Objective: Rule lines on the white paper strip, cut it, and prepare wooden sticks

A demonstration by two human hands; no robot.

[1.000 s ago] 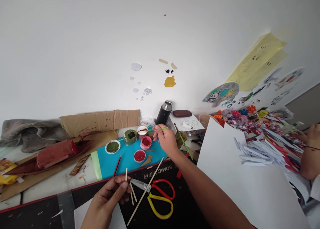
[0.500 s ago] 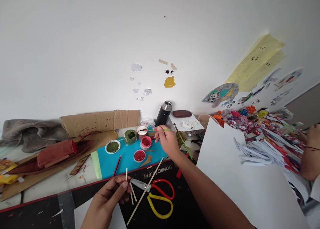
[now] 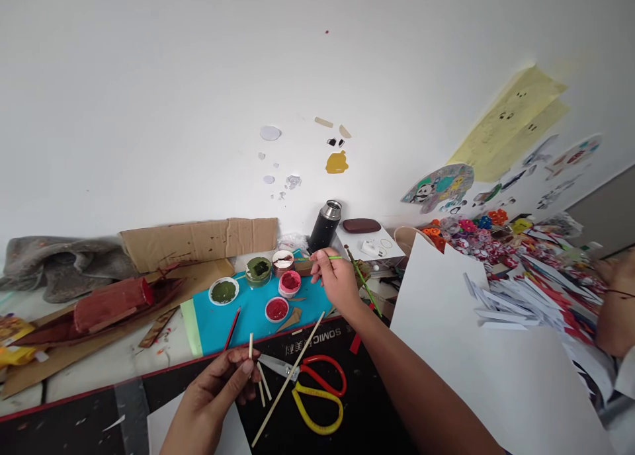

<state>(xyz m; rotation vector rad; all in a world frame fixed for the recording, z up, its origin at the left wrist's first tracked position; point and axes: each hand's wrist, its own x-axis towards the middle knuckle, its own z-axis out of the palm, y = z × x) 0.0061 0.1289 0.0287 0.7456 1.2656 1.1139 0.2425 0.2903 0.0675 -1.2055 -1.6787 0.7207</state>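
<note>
My left hand (image 3: 218, 389) pinches a short pale wooden stick (image 3: 251, 344) upright between thumb and forefinger. Two more short sticks (image 3: 264, 382) show just right of its fingers; whether they are held or lie on the mat I cannot tell. Close by, scissors (image 3: 320, 394) with red and yellow handles lie open, a long thin stick (image 3: 288, 380) across them. My right hand (image 3: 337, 280) is closed on a thin green-handled tool (image 3: 335, 257), whose tip is hidden by the fingers. It hovers right of a small jar of red paint (image 3: 290, 282) and a jar of white paint (image 3: 283, 260).
Green paint sits in a jar (image 3: 258, 270) and lid (image 3: 223, 291) on blue card (image 3: 203, 323). A black flask (image 3: 325, 227) stands behind. A red-brown model boat (image 3: 109, 309) lies left, white card (image 3: 446, 349) right. Another person's arm (image 3: 618, 309) shows at far right.
My right hand has shifted slightly to the right with the green-handled tool. My left hand stays in place. The other person's hand at far right has moved a little.
</note>
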